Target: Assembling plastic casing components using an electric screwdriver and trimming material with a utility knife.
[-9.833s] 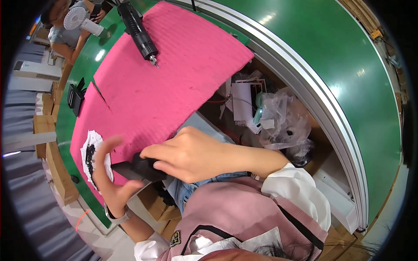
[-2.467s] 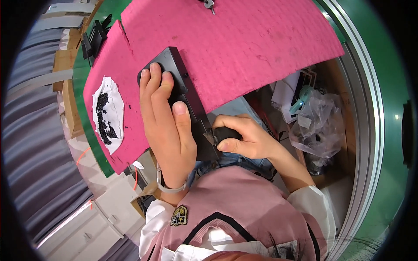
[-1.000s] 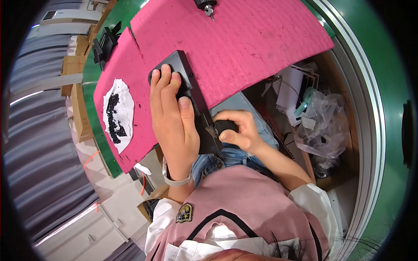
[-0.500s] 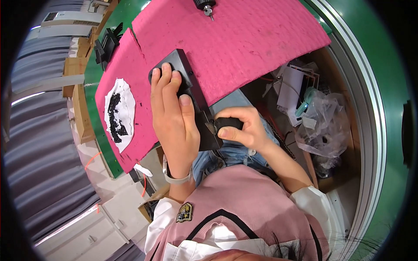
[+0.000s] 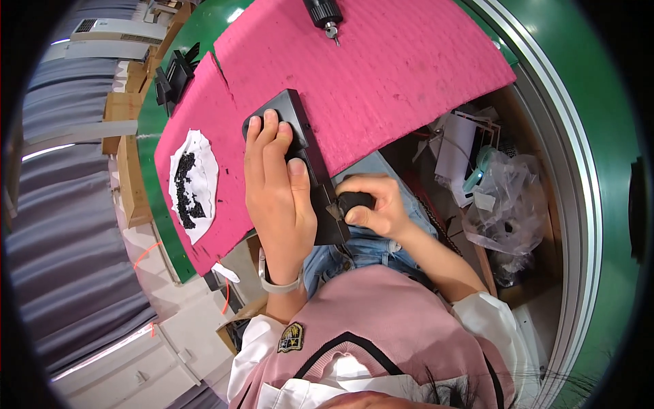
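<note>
A long black plastic housing [image 5: 308,146] lies slanted across the near edge of the pink mat, its near end over my lap. My left hand [image 5: 281,191] rests along it, fingers extended over the far part and thumb along its top, holding it in place. In my right hand [image 5: 379,208], the fingers wrap round the stubby black handle of a small blade tool [image 5: 357,201]. Its short metal blade meets the housing's right edge near the near end. The blade's exact shape is partly hidden.
On the pink mat [image 5: 381,75], a white cloth [image 5: 208,184] holds a heap of small black pieces. A black drill-like tool [image 5: 323,13] lies at the far edge. Black parts [image 5: 176,78] sit far left. A clear plastic bag [image 5: 507,204] is in the open compartment at right.
The housing and both hands appear slightly lower in view, as does the mat. The blade tool has shifted a little along the housing's edge toward its near end.
</note>
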Available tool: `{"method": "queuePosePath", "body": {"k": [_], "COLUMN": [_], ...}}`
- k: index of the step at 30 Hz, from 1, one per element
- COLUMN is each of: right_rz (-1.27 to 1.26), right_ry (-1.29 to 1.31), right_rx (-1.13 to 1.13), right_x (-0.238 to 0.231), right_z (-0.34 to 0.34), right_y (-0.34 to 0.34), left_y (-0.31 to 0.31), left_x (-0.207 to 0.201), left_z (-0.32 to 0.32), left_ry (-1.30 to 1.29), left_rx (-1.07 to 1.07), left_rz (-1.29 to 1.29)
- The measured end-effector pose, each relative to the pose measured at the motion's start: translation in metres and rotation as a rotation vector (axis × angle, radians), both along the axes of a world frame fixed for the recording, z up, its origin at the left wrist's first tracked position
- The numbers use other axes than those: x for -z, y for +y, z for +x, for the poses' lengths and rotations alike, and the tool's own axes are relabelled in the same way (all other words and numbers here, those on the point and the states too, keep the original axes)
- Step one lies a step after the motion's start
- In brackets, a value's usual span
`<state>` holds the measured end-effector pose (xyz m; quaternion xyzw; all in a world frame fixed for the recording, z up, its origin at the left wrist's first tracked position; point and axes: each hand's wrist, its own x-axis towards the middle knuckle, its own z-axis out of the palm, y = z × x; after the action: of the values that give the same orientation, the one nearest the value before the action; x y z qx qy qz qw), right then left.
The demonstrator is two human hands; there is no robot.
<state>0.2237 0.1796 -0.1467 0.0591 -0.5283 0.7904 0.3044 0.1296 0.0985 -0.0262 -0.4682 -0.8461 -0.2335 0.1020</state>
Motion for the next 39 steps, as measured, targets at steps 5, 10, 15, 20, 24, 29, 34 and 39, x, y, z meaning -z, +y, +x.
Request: {"method": "queuePosePath", "body": {"k": [5, 10, 15, 20, 24, 29, 34, 39], "right_rz": [-0.490, -0.584, -0.254, 0.185, 0.273, -0.188, -0.567, -0.474], "right_ry": [-0.247, -0.379, -0.324, 0.001, 0.068, -0.079, -0.327, -0.344], "right_rx": [-0.036, 0.003, 0.036, 0.079, 0.115, 0.032, 0.018, 0.131], "right_x": [-0.021, -0.041, -0.027, -0.007, -0.005, -0.003, -0.029, -0.040], "right_z": [0.019, 0.028, 0.025, -0.003, -0.011, 0.006, 0.024, 0.027], "right_y": [-0.032, -0.042, -0.014, 0.018, 0.025, -0.017, -0.042, -0.041], "left_y": [0.000, -0.003, -0.001, -0.003, -0.003, -0.001, -0.002, 0.000], "left_x": [0.001, -0.001, 0.000, -0.001, 0.001, 0.003, 0.004, 0.004], "left_z": [-0.002, -0.002, -0.002, -0.004, -0.006, -0.003, -0.002, 0.001], "left_ry": [-0.005, -0.071, -0.021, -0.005, -0.023, 0.023, 0.019, 0.011], "left_rx": [0.002, 0.011, 0.049, 0.073, 0.064, 0.052, 0.018, 0.005], "left_rz": [-0.006, 0.044, 0.026, 0.032, 0.046, 0.019, 0.023, 0.040]}}
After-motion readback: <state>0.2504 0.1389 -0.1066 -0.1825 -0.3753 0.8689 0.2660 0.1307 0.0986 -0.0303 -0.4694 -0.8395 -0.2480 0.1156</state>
